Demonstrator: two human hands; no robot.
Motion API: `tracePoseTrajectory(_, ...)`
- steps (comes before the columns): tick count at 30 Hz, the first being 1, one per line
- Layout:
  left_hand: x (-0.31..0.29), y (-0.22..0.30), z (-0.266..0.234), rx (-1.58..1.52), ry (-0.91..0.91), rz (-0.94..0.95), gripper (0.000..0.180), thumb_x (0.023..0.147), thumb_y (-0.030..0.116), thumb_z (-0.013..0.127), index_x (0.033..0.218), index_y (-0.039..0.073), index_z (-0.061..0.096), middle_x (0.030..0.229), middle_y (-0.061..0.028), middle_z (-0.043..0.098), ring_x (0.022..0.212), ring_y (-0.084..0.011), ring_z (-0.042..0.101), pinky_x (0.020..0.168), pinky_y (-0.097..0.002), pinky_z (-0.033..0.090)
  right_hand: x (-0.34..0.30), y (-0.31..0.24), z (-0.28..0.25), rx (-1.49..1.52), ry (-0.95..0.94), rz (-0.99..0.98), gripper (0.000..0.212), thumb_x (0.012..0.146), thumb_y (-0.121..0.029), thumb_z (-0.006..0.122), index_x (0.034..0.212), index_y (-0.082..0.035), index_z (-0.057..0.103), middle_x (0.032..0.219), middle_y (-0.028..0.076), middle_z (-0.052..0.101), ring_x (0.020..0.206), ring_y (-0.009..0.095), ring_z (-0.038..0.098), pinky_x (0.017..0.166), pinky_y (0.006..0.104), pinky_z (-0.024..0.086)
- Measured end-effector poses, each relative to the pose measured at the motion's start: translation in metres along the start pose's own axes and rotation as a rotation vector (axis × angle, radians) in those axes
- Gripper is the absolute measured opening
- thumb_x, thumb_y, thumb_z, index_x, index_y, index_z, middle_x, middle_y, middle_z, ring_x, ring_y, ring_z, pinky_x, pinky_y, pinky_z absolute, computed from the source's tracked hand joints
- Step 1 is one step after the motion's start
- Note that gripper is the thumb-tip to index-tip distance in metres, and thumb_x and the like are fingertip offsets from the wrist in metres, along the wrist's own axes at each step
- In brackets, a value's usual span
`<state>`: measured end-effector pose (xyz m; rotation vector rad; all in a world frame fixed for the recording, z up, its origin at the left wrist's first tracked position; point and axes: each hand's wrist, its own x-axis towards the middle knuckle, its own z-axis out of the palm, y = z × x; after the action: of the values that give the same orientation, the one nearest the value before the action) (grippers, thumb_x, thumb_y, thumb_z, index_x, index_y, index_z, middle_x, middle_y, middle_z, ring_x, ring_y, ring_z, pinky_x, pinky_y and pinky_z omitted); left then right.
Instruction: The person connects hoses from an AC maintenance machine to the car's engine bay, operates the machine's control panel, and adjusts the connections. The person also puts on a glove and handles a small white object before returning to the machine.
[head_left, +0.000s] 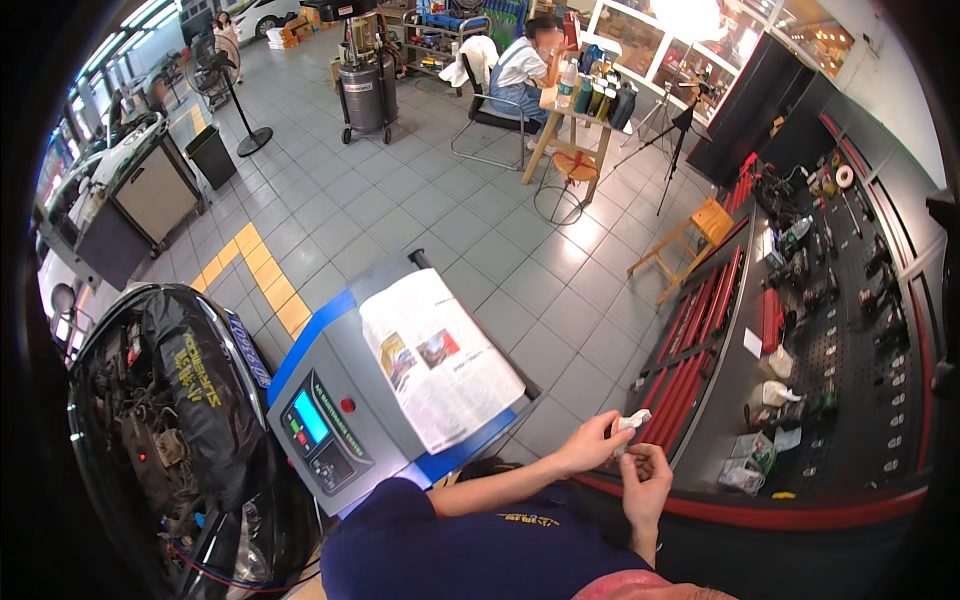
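Note:
My left hand point(588, 446) is closed around a small crumpled white piece, which looks like tissue or cloth point(634, 420), in front of my body at the lower right. A bit of it sticks out past the fingertips. Just below, my right hand point(646, 482) has its fingers curled in a pinch, close to the left fingers. Whatever lies between the right fingers is too small to make out. To the left of my hands stands a grey and blue machine point(352, 490) with a lit screen point(310, 417). An open printed paper point(440, 360) lies on top of it.
At the right runs a workbench point(725, 400) with tools, a pegboard point(850, 400) and red drawers point(690, 320). A car with its engine bay open point(150, 440) stands left. Farther off are a wooden stool point(690, 240), a tripod point(682, 125), a seated person point(520, 75) and a fan point(240, 105).

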<state>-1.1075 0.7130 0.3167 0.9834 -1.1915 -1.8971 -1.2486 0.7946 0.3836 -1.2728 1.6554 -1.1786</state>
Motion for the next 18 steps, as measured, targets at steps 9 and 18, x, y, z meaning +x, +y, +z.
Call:
tracePoseTrajectory(9, 0.093, 0.017, -0.036, -0.101, 0.254, 0.187, 0.032, 0.117, 0.030, 0.059, 0.115, -0.001, 0.068, 0.095, -0.0034, 0.070, 0.087, -0.0115, 0.065, 0.080, -0.0311, 0.054, 0.181, 0.006, 0.016, -0.185, -0.349, -0.111, 0.021, 0.096, -0.010, 0.085, 0.092, 0.000, 0.067, 0.074, 0.002, 0.069, 0.066, 0.005, 0.058, 0.059, 0.0249, 0.047)
tracePoseTrajectory(18, 0.215, 0.064, -0.050, 0.121, 0.604, 0.147, 0.017, 0.108, 0.016, 0.067, 0.109, -0.001, 0.061, 0.095, -0.0109, 0.074, 0.085, -0.0158, 0.073, 0.076, -0.0350, 0.058, 0.383, 0.006, 0.011, -0.028, -0.741, -0.158, 0.010, 0.100, 0.000, 0.077, 0.108, 0.003, 0.074, 0.090, 0.006, 0.079, 0.078, 0.008, 0.071, 0.067, 0.0259, 0.055)
